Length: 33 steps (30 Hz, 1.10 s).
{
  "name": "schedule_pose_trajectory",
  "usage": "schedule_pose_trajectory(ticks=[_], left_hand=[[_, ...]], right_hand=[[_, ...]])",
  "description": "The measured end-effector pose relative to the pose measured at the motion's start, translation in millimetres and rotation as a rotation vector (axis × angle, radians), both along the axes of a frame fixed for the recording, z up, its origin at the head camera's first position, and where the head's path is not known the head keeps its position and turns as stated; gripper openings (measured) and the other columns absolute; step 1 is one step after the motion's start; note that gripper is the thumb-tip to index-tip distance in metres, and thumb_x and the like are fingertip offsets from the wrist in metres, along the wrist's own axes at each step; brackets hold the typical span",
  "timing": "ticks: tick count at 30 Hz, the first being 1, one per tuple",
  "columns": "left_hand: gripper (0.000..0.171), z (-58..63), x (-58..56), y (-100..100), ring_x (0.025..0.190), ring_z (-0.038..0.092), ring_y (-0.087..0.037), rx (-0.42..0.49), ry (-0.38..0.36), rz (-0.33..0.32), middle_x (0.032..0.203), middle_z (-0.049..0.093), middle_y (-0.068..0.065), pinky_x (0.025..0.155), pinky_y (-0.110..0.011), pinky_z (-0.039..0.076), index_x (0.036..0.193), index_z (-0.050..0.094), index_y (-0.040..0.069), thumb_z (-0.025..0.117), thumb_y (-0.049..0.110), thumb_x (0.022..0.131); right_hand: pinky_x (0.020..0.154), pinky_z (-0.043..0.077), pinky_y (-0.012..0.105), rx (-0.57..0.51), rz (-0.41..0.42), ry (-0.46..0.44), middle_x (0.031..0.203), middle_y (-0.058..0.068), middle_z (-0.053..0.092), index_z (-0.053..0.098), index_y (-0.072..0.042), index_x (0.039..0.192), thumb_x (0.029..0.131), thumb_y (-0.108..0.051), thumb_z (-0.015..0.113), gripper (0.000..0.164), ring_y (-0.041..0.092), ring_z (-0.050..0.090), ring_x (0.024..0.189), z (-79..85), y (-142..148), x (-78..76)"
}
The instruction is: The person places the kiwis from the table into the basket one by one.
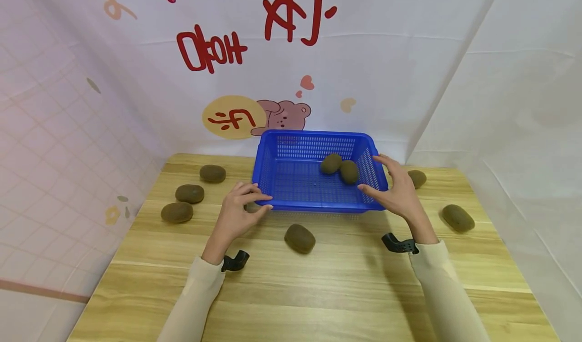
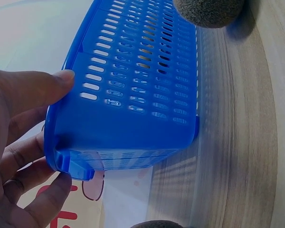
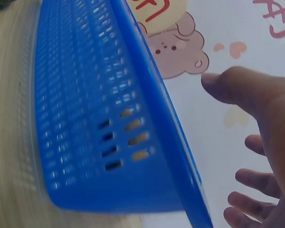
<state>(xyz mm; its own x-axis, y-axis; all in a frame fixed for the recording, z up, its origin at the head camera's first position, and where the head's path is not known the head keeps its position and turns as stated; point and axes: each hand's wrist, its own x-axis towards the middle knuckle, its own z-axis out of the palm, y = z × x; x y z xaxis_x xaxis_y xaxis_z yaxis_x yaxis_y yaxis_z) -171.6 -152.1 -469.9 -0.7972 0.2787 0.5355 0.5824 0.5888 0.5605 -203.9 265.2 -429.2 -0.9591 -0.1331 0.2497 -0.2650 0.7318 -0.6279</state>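
Observation:
A blue plastic basket (image 1: pixel 313 205) with slotted walls stands on the table, holding two brown kiwis, one (image 1: pixel 331 163) touching the other (image 1: pixel 349 172). My left hand (image 1: pixel 239 208) grips its front left corner. In the left wrist view, the thumb (image 2: pixel 61 81) lies on the rim and the other fingers curl by the end lip. My right hand (image 1: pixel 400 193) hovers over the right end with fingers spread. The right wrist view shows its thumb (image 3: pixel 228 85) apart from the rim. Another kiwi (image 1: pixel 300 238) lies in front of the basket.
Three kiwis lie at the left: one at the back (image 1: pixel 212 174), one in the middle (image 1: pixel 190 194), one in front (image 1: pixel 177 212). On the right are a partly hidden kiwi (image 1: pixel 417 179) and another (image 1: pixel 457 217). A printed cloth (image 1: pixel 386 69) hangs behind the wooden table (image 1: pixel 318 296).

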Motion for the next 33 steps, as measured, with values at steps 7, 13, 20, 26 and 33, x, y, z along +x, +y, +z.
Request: schedule_pose_trajectory(ticks=[7,13,20,26,33], left_hand=[[0.018,0.0,0.2,0.0,0.120,0.062,-0.029,0.003,0.009,0.000,0.097,0.072,-0.002,0.105,-0.048,0.052,0.098,0.084,0.017,0.088,0.020,0.081],[0.018,-1.0,-0.4,0.3,0.121,0.062,-0.029,0.009,0.002,-0.001,0.097,0.072,-0.001,0.107,-0.046,0.051,0.098,0.084,0.017,0.089,0.021,0.081],[0.018,-2.3,-1.4,0.5,0.121,0.062,-0.029,0.012,0.005,-0.002,0.097,0.072,-0.001,0.107,-0.046,0.052,0.099,0.084,0.017,0.088,0.022,0.082],[0.018,-2.0,-1.1,0.2,0.120,0.062,-0.029,0.012,0.004,-0.003,0.097,0.072,-0.001,0.107,-0.046,0.052,0.099,0.084,0.016,0.088,0.022,0.082],[0.018,-0.9,0.3,0.6,0.120,0.062,-0.031,0.010,0.007,-0.006,0.098,0.072,-0.003,0.107,-0.047,0.052,0.099,0.084,0.014,0.088,0.021,0.082]], right_hand=[[0.116,0.024,0.076,-0.005,-0.007,-0.004,0.170,0.010,0.025,0.043,-0.019,0.157,0.080,-0.041,0.087,0.091,0.043,0.021,0.156,-4.6,16.6,3.7],[0.115,0.021,0.080,-0.020,-0.032,-0.025,0.173,0.008,0.016,0.035,-0.024,0.161,0.080,-0.039,0.088,0.097,0.044,0.013,0.157,-9.7,33.0,9.9],[0.113,0.018,0.084,-0.026,-0.067,-0.013,0.173,0.013,0.013,0.031,-0.023,0.162,0.080,-0.037,0.088,0.101,0.049,0.010,0.157,-14.8,48.3,14.6],[0.112,0.014,0.085,-0.032,-0.095,-0.010,0.172,0.017,0.013,0.029,-0.020,0.163,0.081,-0.037,0.087,0.101,0.053,0.008,0.155,-16.6,58.2,18.6],[0.114,0.012,0.085,-0.023,-0.161,-0.022,0.173,0.015,0.010,0.028,-0.016,0.163,0.082,-0.040,0.085,0.102,0.051,0.005,0.157,-21.9,72.8,23.0]])
